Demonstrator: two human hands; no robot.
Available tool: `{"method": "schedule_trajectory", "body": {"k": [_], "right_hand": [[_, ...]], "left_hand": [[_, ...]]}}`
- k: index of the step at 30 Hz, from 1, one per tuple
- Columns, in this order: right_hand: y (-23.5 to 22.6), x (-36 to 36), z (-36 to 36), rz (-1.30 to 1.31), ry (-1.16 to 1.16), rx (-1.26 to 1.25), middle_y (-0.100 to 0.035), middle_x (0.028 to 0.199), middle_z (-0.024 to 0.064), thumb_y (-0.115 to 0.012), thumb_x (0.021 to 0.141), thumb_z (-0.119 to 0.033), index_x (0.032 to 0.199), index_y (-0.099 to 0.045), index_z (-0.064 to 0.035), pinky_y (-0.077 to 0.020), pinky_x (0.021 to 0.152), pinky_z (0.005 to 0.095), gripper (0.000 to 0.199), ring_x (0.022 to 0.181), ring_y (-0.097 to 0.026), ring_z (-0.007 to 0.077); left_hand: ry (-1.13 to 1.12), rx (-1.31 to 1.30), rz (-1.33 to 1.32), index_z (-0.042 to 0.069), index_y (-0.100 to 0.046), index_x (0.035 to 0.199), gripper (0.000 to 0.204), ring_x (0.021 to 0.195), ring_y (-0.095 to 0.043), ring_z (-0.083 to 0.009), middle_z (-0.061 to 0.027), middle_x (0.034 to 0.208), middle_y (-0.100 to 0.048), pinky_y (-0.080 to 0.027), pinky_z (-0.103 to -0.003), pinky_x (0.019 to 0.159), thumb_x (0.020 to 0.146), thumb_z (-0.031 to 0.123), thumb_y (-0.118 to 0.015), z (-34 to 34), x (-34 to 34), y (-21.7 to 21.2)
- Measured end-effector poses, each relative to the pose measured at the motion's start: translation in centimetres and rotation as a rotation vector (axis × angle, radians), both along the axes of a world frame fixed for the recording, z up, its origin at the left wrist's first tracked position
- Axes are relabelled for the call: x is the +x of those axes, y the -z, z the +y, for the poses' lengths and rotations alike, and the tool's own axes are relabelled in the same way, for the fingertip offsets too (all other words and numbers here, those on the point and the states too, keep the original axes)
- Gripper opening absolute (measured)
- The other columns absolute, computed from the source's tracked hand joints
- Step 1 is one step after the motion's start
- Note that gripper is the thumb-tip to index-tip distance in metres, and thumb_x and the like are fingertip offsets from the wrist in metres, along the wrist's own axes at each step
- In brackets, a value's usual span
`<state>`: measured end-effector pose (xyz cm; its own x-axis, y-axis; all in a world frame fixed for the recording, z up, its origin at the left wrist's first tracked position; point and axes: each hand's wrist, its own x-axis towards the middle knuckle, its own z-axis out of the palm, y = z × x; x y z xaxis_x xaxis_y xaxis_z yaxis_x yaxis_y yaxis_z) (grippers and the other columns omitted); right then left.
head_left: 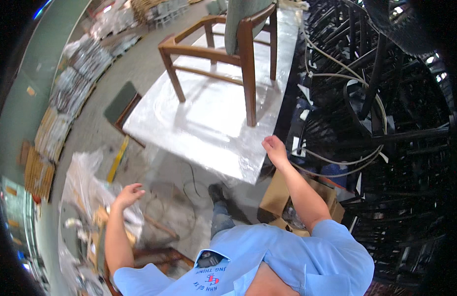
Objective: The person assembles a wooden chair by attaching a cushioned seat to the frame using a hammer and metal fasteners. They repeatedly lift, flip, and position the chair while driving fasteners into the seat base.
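Observation:
A brown wooden chair frame (241,59) with a grey-green padded back (233,29) stands upright on a table (189,148) covered in shiny clear film. Its seat area is an open frame, so the table shows through it. My right hand (275,150) hovers at the table's near right corner, below the chair's nearest leg; its fingers are loosely bent, with nothing seen in them. Out to the left, away from the table, my left hand (128,195) is held in the air, fingers loosely stretched and holding nothing. Neither hand touches the chair.
Another green-backed chair (125,109) stands left of the table. Dark stacked chair frames (406,148) and a looped pale hose (354,79) line the right. A cardboard box (275,197) sits below my right arm. Plastic sheeting (83,172) and wooden parts lie at left.

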<state>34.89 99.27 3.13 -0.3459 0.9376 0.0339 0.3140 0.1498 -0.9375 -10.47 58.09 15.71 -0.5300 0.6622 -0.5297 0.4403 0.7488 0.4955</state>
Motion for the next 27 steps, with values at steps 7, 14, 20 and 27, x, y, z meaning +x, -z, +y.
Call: {"method": "schedule_trajectory", "body": {"k": [7, 14, 20, 27], "right_hand": [[-12.6, -15.1, 11.0, 0.025, 0.386, 0.496, -0.058, 0.127, 0.0215, -0.083, 0.076, -0.022, 0.128, -0.052, 0.0015, -0.0437, 0.101, 0.04, 0.065, 0.121, -0.056, 0.0335], [-15.5, -21.2, 16.4, 0.152, 0.662, 0.352, -0.07, 0.095, 0.0155, -0.077, 0.071, -0.007, 0.112, -0.063, 0.0003, -0.0518, 0.084, 0.0354, 0.044, 0.092, -0.069, 0.0282], [-15.8, -19.0, 19.4, 0.189, 0.632, 0.373, -0.071, 0.094, 0.0179, -0.078, 0.069, -0.008, 0.106, -0.066, -0.0023, -0.0527, 0.082, 0.0387, 0.039, 0.094, -0.071, 0.0327], [-23.8, -12.7, 29.4, 0.484, 0.461, 0.276, -0.069, 0.087, 0.0047, -0.069, 0.073, 0.001, 0.101, -0.065, 0.0017, -0.053, 0.074, 0.0285, 0.029, 0.078, -0.063, 0.0117]], "left_hand": [[0.093, 0.396, -0.071, 0.002, -0.048, 0.143, 0.065, 0.101, -0.064, -0.0194, -0.0156, 0.113, -0.068, -0.052, -0.033, 0.087, 0.088, 0.026, -0.074, 25.1, -13.6, 6.2], [-0.088, 0.984, -0.175, 0.005, -0.039, 0.146, 0.067, 0.107, -0.06, -0.0202, -0.0163, 0.131, -0.056, -0.049, -0.036, 0.094, 0.089, 0.017, -0.073, 48.7, -20.0, 0.9], [-0.055, 1.121, -0.317, 0.003, -0.065, 0.11, 0.025, 0.095, -0.059, -0.0138, -0.002, 0.1, -0.067, -0.044, -0.032, 0.084, 0.089, 0.015, -0.069, 56.8, -17.0, -5.2], [-0.172, 1.351, -0.179, 0.003, -0.062, 0.1, 0.018, 0.067, -0.058, -0.0125, -0.0015, 0.084, -0.062, -0.049, -0.03, 0.062, 0.086, 0.008, -0.073, 63.3, -9.9, -13.7]]}}
